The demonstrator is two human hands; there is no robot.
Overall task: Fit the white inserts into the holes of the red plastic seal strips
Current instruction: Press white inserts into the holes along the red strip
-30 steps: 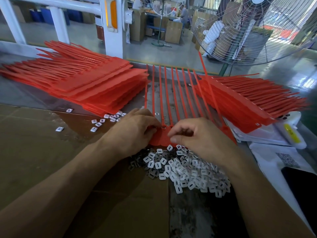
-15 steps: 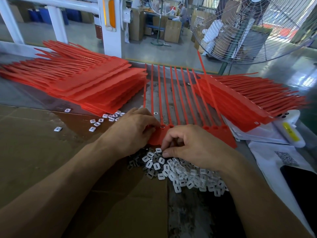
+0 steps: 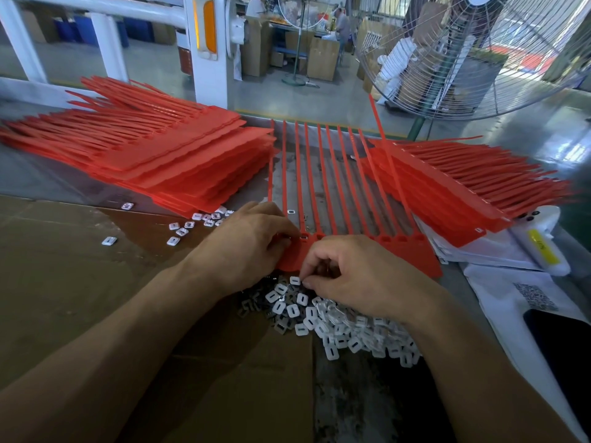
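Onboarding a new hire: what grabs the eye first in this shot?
Two fanned stacks of red plastic seal strips, far left and far right, flank the red strip sheet being worked at centre. Nearer, the right hand picks at a heap of small white square inserts; the left hand rests on the sheet.
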